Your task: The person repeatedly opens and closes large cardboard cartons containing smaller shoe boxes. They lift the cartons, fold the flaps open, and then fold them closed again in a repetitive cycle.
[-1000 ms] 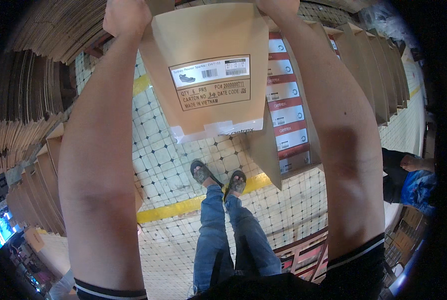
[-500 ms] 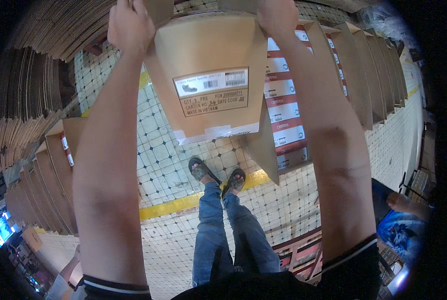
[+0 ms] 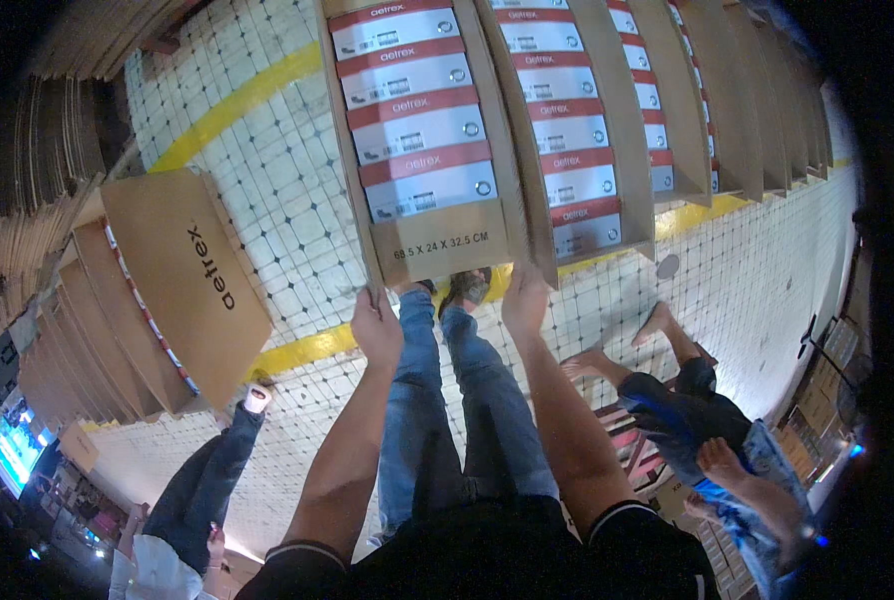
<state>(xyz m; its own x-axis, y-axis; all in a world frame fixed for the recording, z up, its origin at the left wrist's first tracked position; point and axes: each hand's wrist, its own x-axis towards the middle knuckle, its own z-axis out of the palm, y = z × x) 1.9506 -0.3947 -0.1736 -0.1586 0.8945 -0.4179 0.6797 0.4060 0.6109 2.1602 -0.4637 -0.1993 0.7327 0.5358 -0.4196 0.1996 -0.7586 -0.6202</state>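
Note:
A long open cardboard carton [image 3: 397, 262] stands right in front of me, beyond my feet. Inside it lies a column of white shoe boxes [image 3: 415, 125] with red lids and small labels. Its near inner flap is folded down over the near end. My left hand [image 3: 377, 328] is closed on the near corner of the left long flap. At the near corner of the right long flap, my right hand [image 3: 525, 300] is closed too, with its fingertips partly hidden by the cardboard.
Several more open cartons [image 3: 579, 150] of shoe boxes stand in a row to the right. Another row of cartons [image 3: 172, 270] is on the left, below stacked flat cardboard [image 3: 67, 150]. People sit at the lower left [image 3: 182, 500] and lower right [image 3: 707, 420]. Yellow lines [image 3: 307, 352] cross the tiled floor.
The carton was tilted up with its labelled end toward me and my arms outstretched. Now its open top with shoe boxes shows, and my hands are drawn in close to me.

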